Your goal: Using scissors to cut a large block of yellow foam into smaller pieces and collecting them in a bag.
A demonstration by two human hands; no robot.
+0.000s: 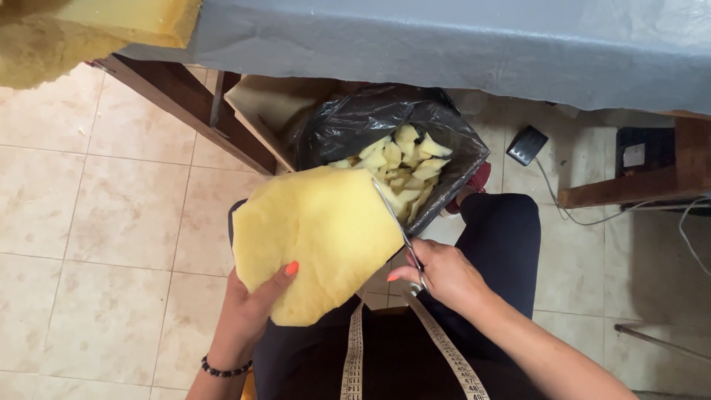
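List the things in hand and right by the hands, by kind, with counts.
Foam sheet, held by left hand: 1
Scissors, in right hand: 1
Black bag of foam offcuts: 1
Measuring tape: 1
Total: 4

Our left hand point(248, 307) sits at lower centre-left of the frame, thumb raised, fingers clamped in a grip. Our right hand point(444, 274) sits at centre-right, fingers curled closed, forearm extending to lower right.
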